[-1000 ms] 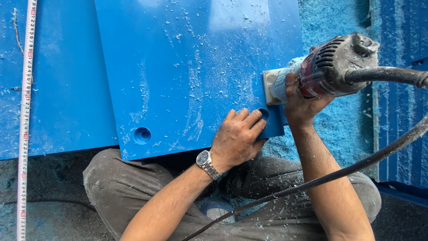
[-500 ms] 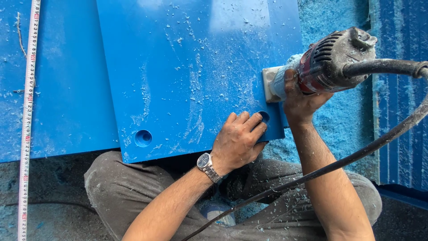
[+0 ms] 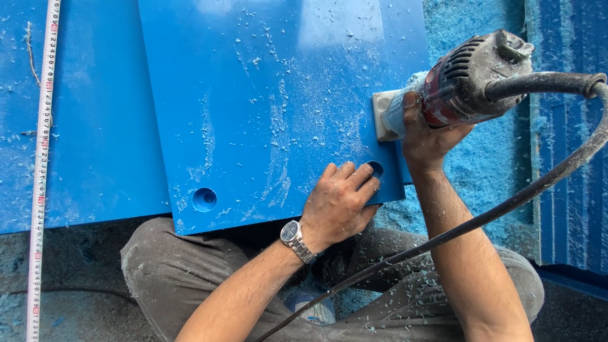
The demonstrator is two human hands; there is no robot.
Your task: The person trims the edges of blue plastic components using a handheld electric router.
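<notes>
Nearest us, knees under the work, and the left hand [image 3: 339, 206] lies flat on the near right corner of the blue board [image 3: 272, 107], fingers spread, gripping nothing, just beside a round hole [image 3: 375, 168]. A second hole [image 3: 204, 199] sits near left. Further out, the right hand [image 3: 427, 136] is wrapped tight around the power tool [image 3: 468, 82], its base on the board's right edge. Its cable [image 3: 506, 202] trails across the forearm. Risky: shavings everywhere, so the board could slide, and the pinning fingers lie close to the cutter. A tape measure [image 3: 41, 158] runs along the far left.
</notes>
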